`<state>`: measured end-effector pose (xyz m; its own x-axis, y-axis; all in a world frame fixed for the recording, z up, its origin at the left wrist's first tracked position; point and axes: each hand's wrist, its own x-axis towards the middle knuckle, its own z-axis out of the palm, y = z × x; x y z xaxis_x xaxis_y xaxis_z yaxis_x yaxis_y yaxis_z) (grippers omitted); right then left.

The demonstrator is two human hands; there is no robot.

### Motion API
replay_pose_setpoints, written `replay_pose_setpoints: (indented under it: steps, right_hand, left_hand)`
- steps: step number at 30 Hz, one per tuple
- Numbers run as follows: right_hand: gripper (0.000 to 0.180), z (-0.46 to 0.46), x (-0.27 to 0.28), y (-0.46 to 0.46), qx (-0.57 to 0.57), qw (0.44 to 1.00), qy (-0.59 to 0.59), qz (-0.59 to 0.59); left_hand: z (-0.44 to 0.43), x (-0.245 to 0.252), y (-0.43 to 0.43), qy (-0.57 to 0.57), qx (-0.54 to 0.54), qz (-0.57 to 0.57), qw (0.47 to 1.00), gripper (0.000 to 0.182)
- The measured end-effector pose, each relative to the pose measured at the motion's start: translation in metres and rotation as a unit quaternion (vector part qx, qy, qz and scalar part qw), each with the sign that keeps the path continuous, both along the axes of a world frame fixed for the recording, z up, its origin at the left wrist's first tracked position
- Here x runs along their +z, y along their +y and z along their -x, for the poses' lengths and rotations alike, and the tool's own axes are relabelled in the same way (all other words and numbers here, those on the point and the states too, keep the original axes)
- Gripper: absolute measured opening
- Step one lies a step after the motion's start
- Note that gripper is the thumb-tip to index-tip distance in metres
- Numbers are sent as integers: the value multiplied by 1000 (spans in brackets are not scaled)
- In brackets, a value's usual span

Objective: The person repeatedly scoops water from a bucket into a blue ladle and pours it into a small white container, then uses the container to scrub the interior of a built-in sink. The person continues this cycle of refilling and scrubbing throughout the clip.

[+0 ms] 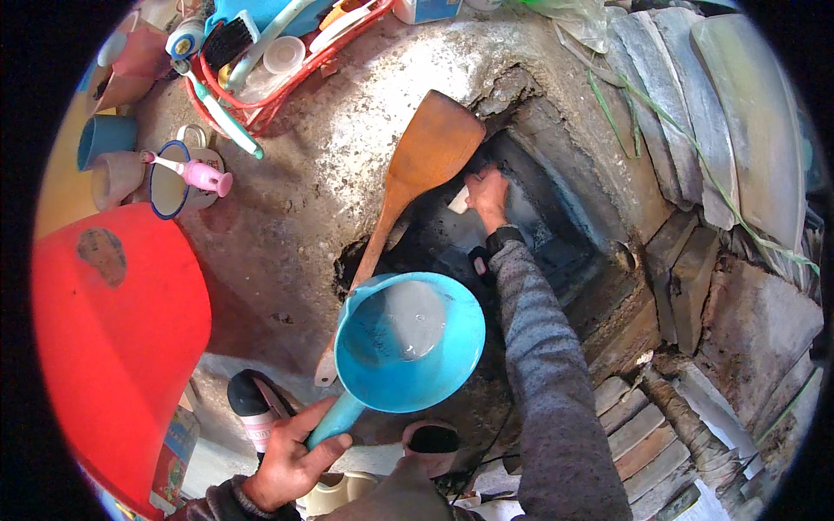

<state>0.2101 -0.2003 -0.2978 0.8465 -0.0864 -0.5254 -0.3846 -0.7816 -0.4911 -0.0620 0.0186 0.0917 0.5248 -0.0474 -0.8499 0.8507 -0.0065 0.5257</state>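
Observation:
My left hand [293, 449] grips the handle of a blue plastic water scoop [407, 391], held low in front of me with some cloudy water in its bowl. Deep in a dark, square sunken pit [567, 254], my right hand [488, 194] is closed on a small pale piece [458, 201]; its material is unclear and the fingers hide part of it. The pit's floor looks wet. A broad wooden spatula [433, 140] lies across the pit's left edge, and the scoop covers part of its handle.
A red plastic basin [130, 338] stands at left. Behind it are an enamel mug [205, 166] with a pink toothbrush and a red basket [273, 104] of brushes. Stone slabs [690, 111] lean at right, above stacked bricks [642, 433]. Rough concrete [280, 215] surrounds the pit.

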Motion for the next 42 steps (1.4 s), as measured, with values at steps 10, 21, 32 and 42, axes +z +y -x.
replay_pose_setpoints:
  steps: [10,21,32,42]
  right_hand:
    - [22,33,49,-49,-153,911,105,-369]
    - [16,55,216,-87,-158,896,-33,-413]
    - [21,100,370,-72,-18,907,-164,-386]
    - [35,131,413,-29,437,807,-389,-78]
  left_hand:
    - [2,1,-5,38,47,27,998,38]
    - [-1,12,-15,29,91,44,994,33]
    - [-8,7,-14,-74,73,34,994,24]
    - [-11,10,-13,-96,80,54,991,24]
